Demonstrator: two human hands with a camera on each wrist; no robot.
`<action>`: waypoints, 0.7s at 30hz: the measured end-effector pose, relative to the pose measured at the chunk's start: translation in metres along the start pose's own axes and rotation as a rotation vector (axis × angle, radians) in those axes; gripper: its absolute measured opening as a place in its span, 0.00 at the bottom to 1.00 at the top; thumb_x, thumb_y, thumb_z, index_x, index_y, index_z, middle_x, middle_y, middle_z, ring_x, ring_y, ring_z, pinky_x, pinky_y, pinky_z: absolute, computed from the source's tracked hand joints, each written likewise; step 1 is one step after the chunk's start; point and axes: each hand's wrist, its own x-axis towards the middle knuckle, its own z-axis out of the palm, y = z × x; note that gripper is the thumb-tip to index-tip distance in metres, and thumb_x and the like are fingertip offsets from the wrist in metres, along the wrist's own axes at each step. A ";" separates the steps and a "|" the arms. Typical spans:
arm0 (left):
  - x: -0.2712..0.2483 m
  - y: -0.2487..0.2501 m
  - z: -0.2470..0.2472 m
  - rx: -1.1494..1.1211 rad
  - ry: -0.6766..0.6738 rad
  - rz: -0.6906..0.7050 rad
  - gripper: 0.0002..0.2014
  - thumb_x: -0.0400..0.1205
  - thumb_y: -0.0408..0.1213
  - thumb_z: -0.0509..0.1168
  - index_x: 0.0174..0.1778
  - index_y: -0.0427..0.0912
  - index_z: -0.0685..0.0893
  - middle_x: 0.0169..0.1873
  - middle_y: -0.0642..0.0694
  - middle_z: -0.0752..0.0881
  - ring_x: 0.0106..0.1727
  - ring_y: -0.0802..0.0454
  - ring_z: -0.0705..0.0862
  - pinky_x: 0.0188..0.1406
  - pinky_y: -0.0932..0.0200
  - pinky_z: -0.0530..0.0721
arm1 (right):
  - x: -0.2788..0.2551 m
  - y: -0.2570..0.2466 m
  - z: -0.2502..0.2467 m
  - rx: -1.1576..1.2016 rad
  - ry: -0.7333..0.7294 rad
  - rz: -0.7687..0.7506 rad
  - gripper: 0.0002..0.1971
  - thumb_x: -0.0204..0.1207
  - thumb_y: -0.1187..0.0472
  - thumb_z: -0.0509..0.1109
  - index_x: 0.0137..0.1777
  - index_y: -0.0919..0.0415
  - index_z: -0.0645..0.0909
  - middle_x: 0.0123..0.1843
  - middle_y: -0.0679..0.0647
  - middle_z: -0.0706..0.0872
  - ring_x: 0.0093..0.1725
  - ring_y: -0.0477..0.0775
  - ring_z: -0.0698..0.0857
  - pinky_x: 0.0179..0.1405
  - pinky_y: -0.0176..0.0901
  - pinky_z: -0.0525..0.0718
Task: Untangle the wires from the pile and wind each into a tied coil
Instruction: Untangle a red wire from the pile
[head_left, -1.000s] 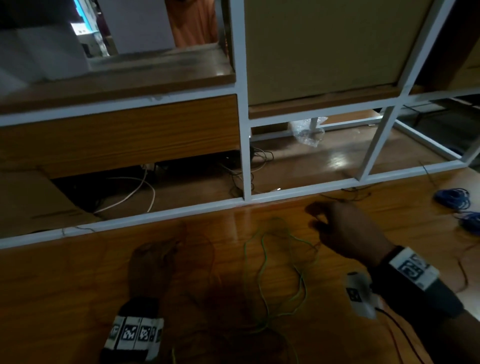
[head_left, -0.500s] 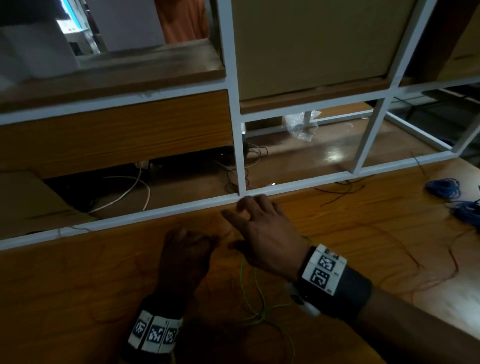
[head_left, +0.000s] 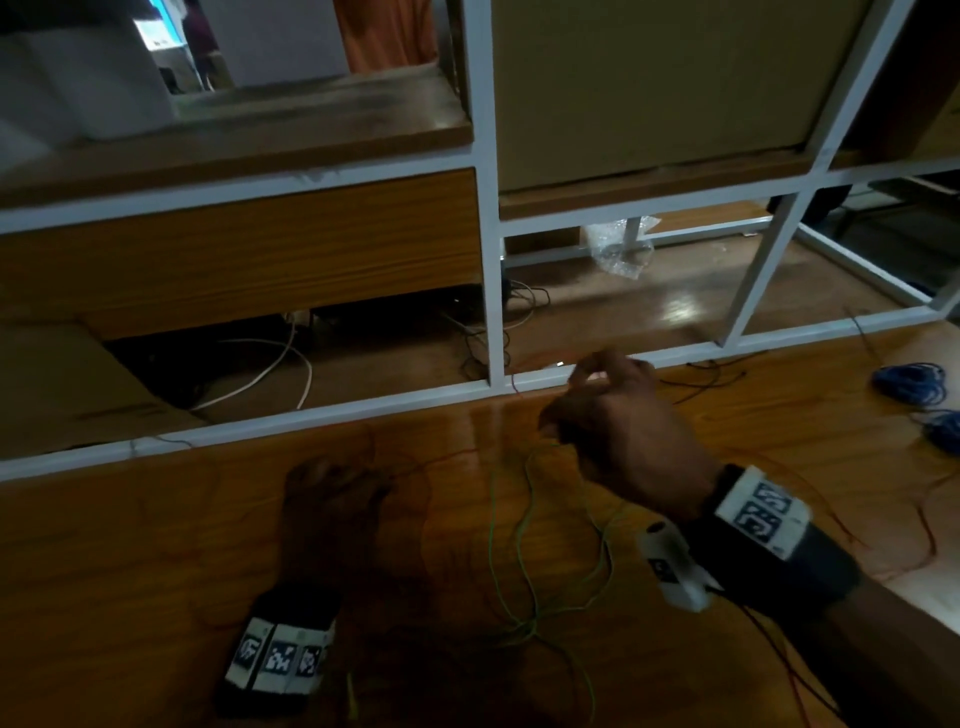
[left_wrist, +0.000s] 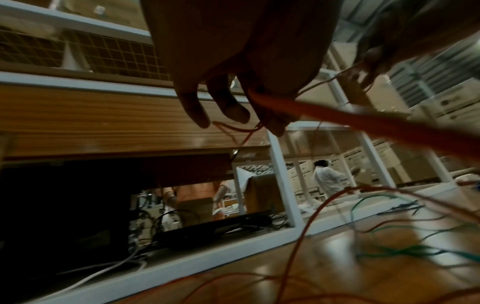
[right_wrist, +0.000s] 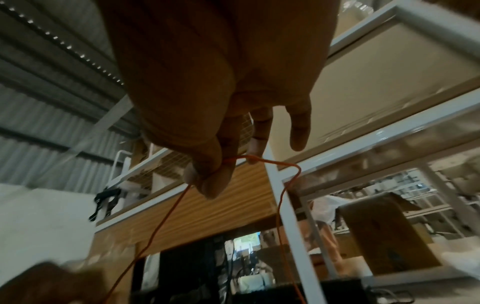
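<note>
A thin orange wire (right_wrist: 270, 161) runs between both hands over the wooden table (head_left: 130, 571). My right hand (head_left: 566, 400) is raised near the white frame rail and pinches the wire between thumb and forefinger, plain in the right wrist view (right_wrist: 218, 170). My left hand (head_left: 363, 478) hovers low over the table, its fingers (left_wrist: 233, 111) curled around loops of the same orange wire (left_wrist: 337, 117). A loose green wire (head_left: 492, 519) sprawls on the table between and below the hands, also in the left wrist view (left_wrist: 374, 198).
Two blue wire coils (head_left: 909, 382) lie at the table's far right. A white metal shelf frame (head_left: 311, 415) borders the table's far edge. Behind it are a white cable (head_left: 291, 364), dark cables and a crumpled plastic bag (head_left: 618, 249). More red strands trail at the right.
My right hand has moved from beside the left hand to the right and toward the frame, drawing the orange wire out. The left hand has stayed nearly in place.
</note>
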 end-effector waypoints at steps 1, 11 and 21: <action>-0.003 -0.009 0.001 0.034 0.000 -0.018 0.21 0.82 0.57 0.55 0.51 0.50 0.89 0.45 0.46 0.89 0.46 0.39 0.87 0.57 0.36 0.77 | -0.003 0.009 -0.006 -0.002 0.052 0.010 0.12 0.70 0.62 0.78 0.51 0.45 0.91 0.48 0.45 0.90 0.66 0.62 0.79 0.58 0.63 0.79; 0.018 0.034 -0.006 -0.315 -0.116 -0.278 0.07 0.80 0.38 0.71 0.53 0.46 0.91 0.49 0.44 0.92 0.53 0.39 0.89 0.55 0.45 0.85 | -0.013 0.018 0.012 -0.254 -0.479 0.331 0.41 0.79 0.36 0.71 0.88 0.42 0.58 0.88 0.52 0.65 0.88 0.68 0.52 0.82 0.74 0.60; 0.040 0.084 -0.018 -0.910 0.002 -0.463 0.11 0.77 0.33 0.76 0.54 0.48 0.91 0.48 0.62 0.89 0.50 0.74 0.85 0.52 0.77 0.79 | 0.007 -0.030 0.080 0.290 -0.376 0.129 0.14 0.70 0.53 0.64 0.42 0.55 0.91 0.40 0.52 0.93 0.38 0.55 0.91 0.37 0.51 0.88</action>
